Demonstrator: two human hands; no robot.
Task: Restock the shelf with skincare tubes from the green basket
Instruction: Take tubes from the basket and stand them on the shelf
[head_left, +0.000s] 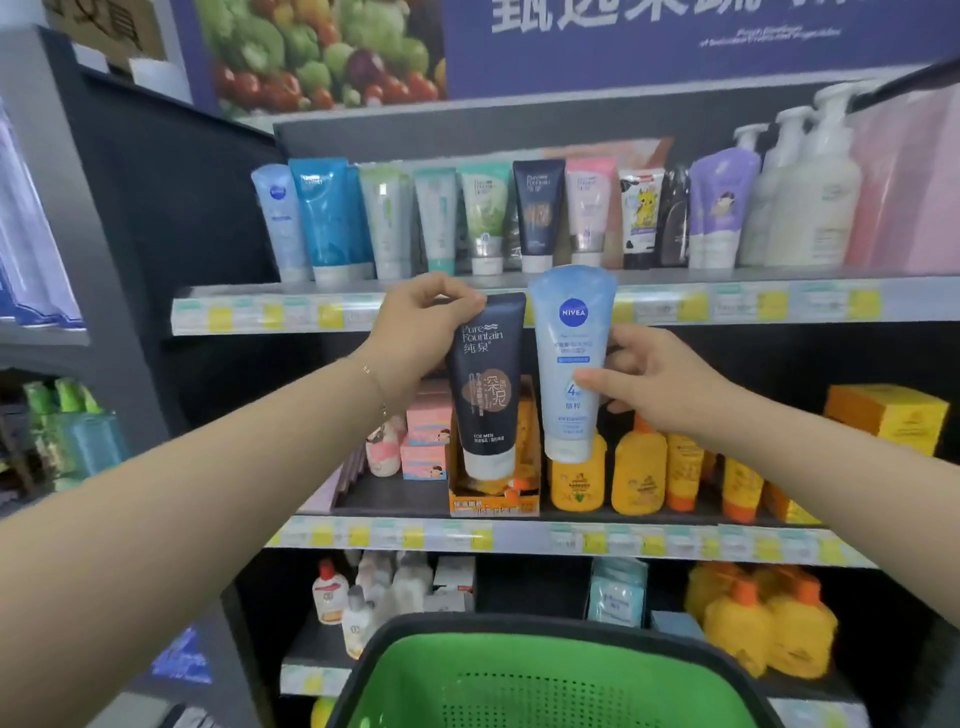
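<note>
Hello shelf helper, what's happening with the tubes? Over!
Left hand pinches dark Pure Fountain tube by its top. Right hand holds blue Nivea tube. Both cap-down, in front of top shelf edge. Tube row up there looks packed.

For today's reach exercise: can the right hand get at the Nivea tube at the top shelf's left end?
Probably not: the right hand grips its own Nivea tube, and the left hand with the dark tube lies between it and the shelf tube.
</note>
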